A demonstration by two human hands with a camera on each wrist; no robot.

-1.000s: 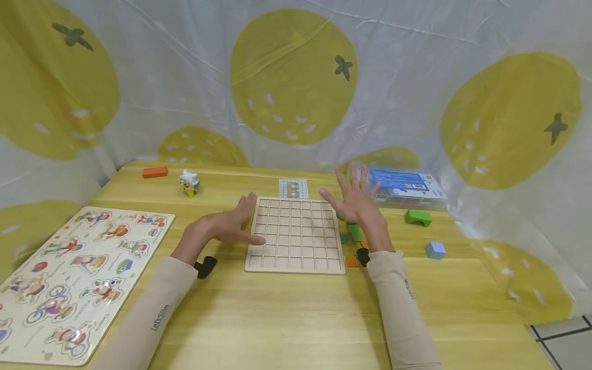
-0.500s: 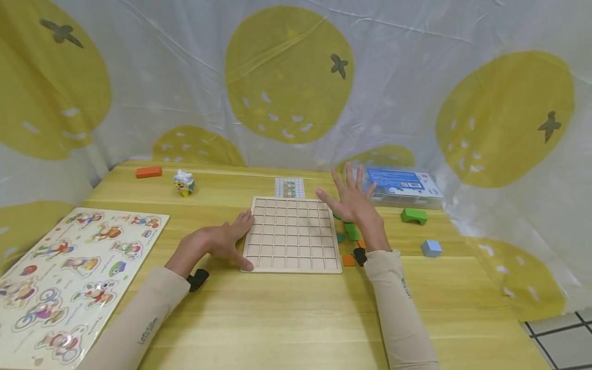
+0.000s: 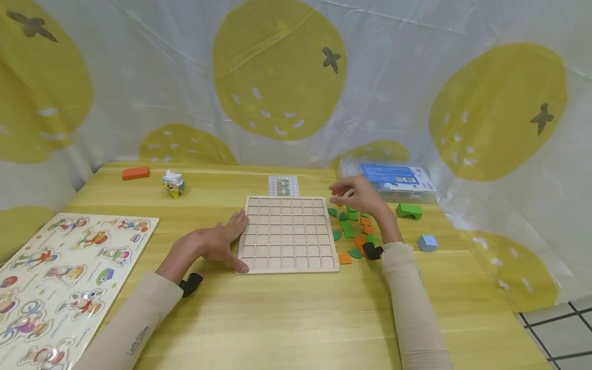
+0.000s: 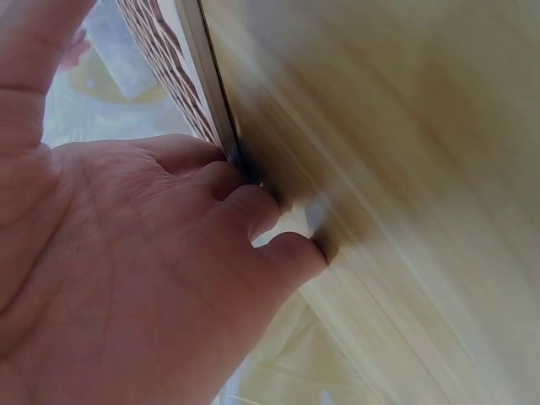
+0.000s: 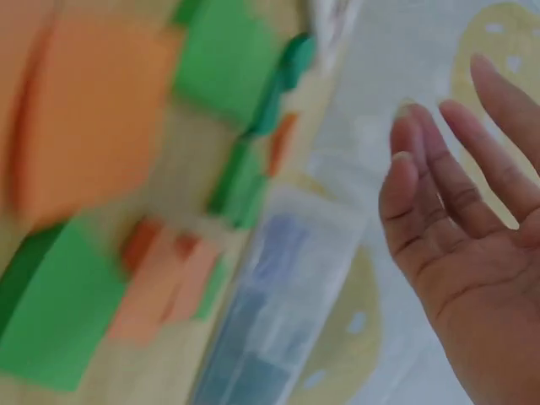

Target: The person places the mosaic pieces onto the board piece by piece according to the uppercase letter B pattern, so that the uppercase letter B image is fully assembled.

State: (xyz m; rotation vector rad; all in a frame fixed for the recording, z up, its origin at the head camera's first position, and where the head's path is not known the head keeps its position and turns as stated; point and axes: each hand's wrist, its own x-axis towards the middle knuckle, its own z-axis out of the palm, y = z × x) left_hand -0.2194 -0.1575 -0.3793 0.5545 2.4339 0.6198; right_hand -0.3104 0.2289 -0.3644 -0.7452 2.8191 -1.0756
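Grid board (image 3: 288,234) mid-table, left hand (image 3: 217,241) flat against board's left edge, fingers relaxed, green and orange tiles (image 3: 353,231) right of board, right hand (image 3: 363,198) above tiles, fingers loose, holding nothing, plastic box (image 3: 393,180) beyond

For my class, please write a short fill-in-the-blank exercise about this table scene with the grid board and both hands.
1. The left hand rests against the ____ edge of the wooden grid board.
2. All squares of the grid board are ____.
3. The right hand hovers over small green and ____ pieces.

Missing words: left; empty; orange
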